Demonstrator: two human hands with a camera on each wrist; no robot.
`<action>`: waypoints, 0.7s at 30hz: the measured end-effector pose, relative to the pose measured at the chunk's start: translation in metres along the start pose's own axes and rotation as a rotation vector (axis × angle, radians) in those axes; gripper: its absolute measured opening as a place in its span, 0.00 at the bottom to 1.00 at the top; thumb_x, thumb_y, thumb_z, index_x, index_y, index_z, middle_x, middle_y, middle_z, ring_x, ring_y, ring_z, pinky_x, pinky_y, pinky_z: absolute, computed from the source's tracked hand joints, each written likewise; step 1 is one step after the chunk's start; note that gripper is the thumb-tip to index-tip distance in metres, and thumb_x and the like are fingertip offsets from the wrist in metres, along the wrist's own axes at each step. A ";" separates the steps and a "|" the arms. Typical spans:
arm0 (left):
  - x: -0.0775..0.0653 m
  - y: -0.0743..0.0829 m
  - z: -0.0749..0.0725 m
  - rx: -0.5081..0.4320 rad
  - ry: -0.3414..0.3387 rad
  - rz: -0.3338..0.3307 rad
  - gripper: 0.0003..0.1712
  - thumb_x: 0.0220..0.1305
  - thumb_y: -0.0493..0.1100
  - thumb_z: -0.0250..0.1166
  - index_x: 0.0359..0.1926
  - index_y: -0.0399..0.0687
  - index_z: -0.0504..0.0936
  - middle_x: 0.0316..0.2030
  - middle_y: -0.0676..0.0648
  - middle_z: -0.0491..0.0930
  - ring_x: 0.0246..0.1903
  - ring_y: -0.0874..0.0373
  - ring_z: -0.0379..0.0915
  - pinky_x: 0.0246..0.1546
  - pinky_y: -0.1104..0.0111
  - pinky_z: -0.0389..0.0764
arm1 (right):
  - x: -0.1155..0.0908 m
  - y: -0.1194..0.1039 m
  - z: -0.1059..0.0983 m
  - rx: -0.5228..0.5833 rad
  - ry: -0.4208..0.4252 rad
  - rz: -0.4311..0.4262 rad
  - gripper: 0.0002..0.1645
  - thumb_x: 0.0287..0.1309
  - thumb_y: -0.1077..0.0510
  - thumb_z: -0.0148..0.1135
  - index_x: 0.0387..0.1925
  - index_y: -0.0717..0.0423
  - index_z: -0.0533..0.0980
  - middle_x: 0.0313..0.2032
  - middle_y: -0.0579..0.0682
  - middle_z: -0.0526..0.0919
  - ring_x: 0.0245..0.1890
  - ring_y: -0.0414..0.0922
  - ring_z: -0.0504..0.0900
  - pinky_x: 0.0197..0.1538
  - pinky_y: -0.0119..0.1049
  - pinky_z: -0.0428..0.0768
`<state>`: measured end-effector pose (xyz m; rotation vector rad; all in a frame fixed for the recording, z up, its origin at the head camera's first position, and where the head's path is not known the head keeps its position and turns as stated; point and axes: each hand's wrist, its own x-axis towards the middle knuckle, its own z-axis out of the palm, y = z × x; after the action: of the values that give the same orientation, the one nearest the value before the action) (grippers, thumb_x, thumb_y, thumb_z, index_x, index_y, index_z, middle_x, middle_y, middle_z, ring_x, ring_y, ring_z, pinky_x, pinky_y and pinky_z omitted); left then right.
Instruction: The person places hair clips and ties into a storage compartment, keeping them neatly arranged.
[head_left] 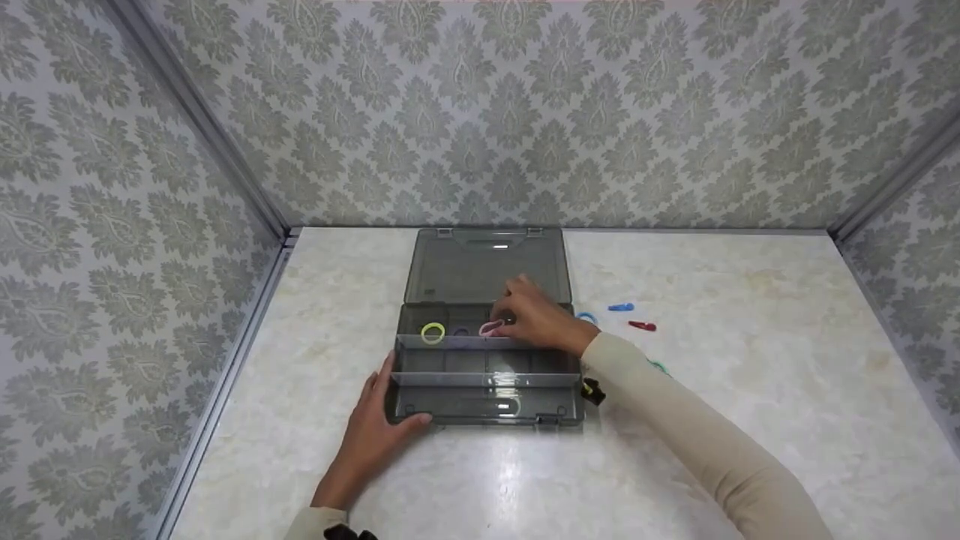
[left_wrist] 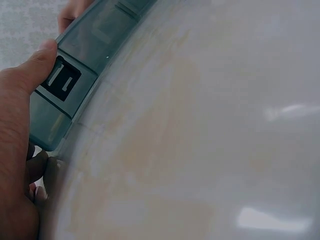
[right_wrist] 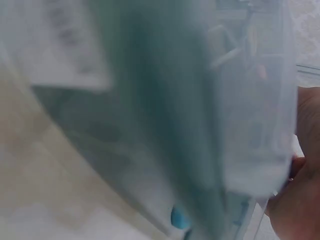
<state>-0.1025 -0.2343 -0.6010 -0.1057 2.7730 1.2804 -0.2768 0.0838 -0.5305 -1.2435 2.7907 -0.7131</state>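
Note:
A grey see-through compartment box (head_left: 486,379) lies on the table with its lid (head_left: 487,266) folded back. My left hand (head_left: 379,427) holds its front left corner, thumb on the front edge and fingers along the left side. Over the back row, my right hand (head_left: 536,319) pinches a pink hair tie (head_left: 490,328); its fingertips are partly hidden. To the left in that row are a yellow hair tie (head_left: 433,334) and a purple hair tie (head_left: 460,332). The right wrist view is blurred, filled mostly by the box's clear plastic.
Right of the box lie a blue clip (head_left: 621,307), a red clip (head_left: 643,325) and a partly covered blue ring (head_left: 587,318). A green ring (head_left: 658,366) peeks from behind the right sleeve. A small black object (head_left: 592,391) is beside the box's right side. Patterned walls enclose the table.

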 end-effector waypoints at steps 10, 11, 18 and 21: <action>0.000 -0.001 0.001 -0.004 0.010 0.023 0.71 0.59 0.75 0.78 0.91 0.71 0.45 0.86 0.33 0.51 0.85 0.30 0.45 0.77 0.29 0.59 | 0.006 -0.005 -0.006 -0.076 -0.062 -0.004 0.11 0.64 0.51 0.83 0.41 0.54 0.93 0.40 0.51 0.79 0.42 0.50 0.68 0.49 0.48 0.69; 0.000 -0.001 0.001 -0.001 0.013 0.024 0.71 0.59 0.75 0.79 0.91 0.71 0.45 0.86 0.32 0.51 0.85 0.30 0.45 0.78 0.30 0.59 | 0.007 -0.006 -0.007 -0.082 -0.068 -0.003 0.11 0.64 0.51 0.83 0.41 0.53 0.93 0.40 0.51 0.79 0.43 0.50 0.68 0.49 0.49 0.70; -0.001 -0.002 0.000 -0.016 0.008 0.019 0.71 0.59 0.76 0.78 0.91 0.74 0.44 0.86 0.33 0.50 0.85 0.31 0.45 0.78 0.30 0.58 | 0.015 -0.012 -0.005 -0.127 -0.066 -0.012 0.13 0.63 0.48 0.84 0.39 0.53 0.93 0.39 0.52 0.78 0.41 0.50 0.68 0.47 0.50 0.71; -0.001 -0.003 0.001 -0.018 0.015 0.036 0.70 0.59 0.74 0.79 0.91 0.73 0.45 0.86 0.33 0.51 0.85 0.30 0.45 0.77 0.29 0.59 | 0.018 -0.014 -0.003 -0.138 -0.074 -0.006 0.14 0.63 0.47 0.84 0.39 0.54 0.93 0.39 0.53 0.78 0.41 0.50 0.68 0.47 0.50 0.71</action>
<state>-0.1013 -0.2351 -0.6040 -0.0671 2.7889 1.3193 -0.2802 0.0646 -0.5186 -1.2711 2.8185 -0.4704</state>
